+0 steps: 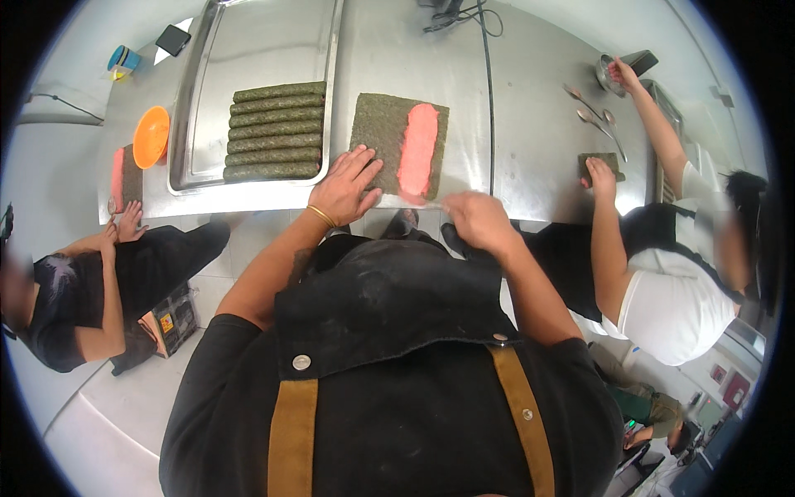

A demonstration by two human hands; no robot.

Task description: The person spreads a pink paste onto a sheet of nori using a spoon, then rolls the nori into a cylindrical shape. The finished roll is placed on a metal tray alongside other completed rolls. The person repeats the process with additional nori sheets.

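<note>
A dark green nori sheet [377,120] lies on the steel table in front of me. A long band of pink paste [420,149] runs down its right part, toward the table's near edge. My left hand [348,182] is open, its spread fingers resting on the sheet's lower left corner. Near the lower end of the paste is my right hand [479,219], its fingers curled closed and blurred. Whatever it may hold does not show clearly. Left of the sheet, several finished nori rolls [275,132] lie stacked in rows on a metal tray [248,41].
An orange bowl [151,137] stands left of the tray, near a co-worker's nori sheet [131,178]. Farther off are a blue cup [124,58] and a phone [173,40]. On the right, another person handles a small nori piece [600,166] beside several spoons [592,120]. Cables [489,16] lie at the back.
</note>
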